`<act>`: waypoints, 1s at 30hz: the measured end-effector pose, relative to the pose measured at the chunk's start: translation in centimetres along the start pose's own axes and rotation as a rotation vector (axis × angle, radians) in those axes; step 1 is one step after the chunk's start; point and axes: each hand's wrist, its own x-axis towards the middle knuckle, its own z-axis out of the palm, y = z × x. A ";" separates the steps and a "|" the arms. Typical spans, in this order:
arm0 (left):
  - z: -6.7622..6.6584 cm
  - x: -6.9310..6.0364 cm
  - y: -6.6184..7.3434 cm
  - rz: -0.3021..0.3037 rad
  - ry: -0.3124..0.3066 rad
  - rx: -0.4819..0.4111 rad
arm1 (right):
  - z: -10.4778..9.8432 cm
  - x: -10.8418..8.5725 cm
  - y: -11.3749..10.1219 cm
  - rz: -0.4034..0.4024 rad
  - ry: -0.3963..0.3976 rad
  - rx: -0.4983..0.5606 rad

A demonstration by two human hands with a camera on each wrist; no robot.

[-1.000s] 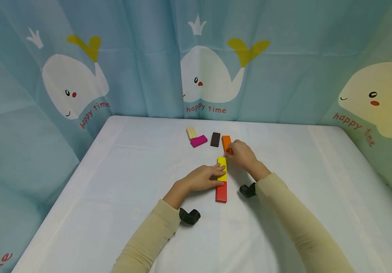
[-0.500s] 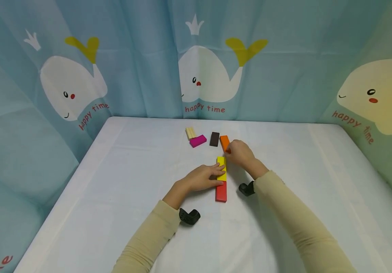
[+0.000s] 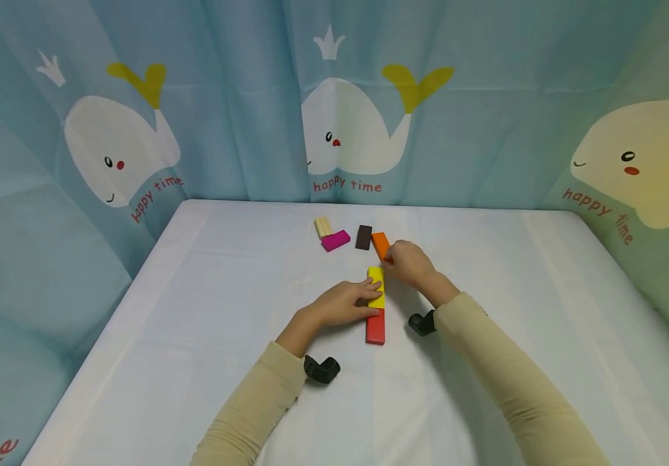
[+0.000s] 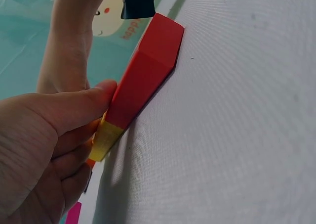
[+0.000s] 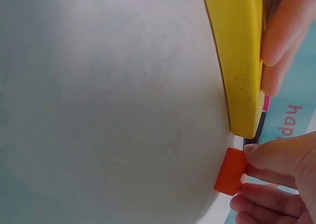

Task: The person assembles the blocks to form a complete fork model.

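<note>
My left hand [image 3: 343,304] lies over a yellow block [image 3: 375,299] and a red block [image 3: 375,330], which stand end to end in a line on the table. Its extended fingers rest on the yellow block, and in the left wrist view the thumb touches the red block [image 4: 143,70]. With thumb and fingers, my right hand [image 3: 411,264] pinches the near end of an orange block [image 3: 380,244]. The orange block slants just beyond the far end of the yellow one; in the right wrist view a small gap separates the orange block [image 5: 231,172] from the yellow block [image 5: 239,70].
A dark brown block [image 3: 363,237] lies right beside the orange one's far end. Farther left, a magenta block [image 3: 336,241] touches a ridged cream block [image 3: 323,227]. A whale-print curtain [image 3: 241,129] hangs behind the white-covered table [image 3: 224,272].
The orange block's far end has swung left toward the dark brown block, still pinched by my right hand. My left hand stays on the yellow and red blocks. The head view shifts slightly.
</note>
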 end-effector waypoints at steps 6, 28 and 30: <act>0.0 0.0 0.0 -0.005 -0.003 -0.011 | -0.1 0.0 0.0 -0.013 -0.004 0.002; 0.0 0.0 0.0 -0.006 0.002 -0.012 | -0.3 -0.1 0.7 -0.064 -0.008 -0.020; 0.1 0.1 0.0 -0.006 0.002 -0.014 | -0.3 -0.2 0.8 -0.085 0.001 -0.025</act>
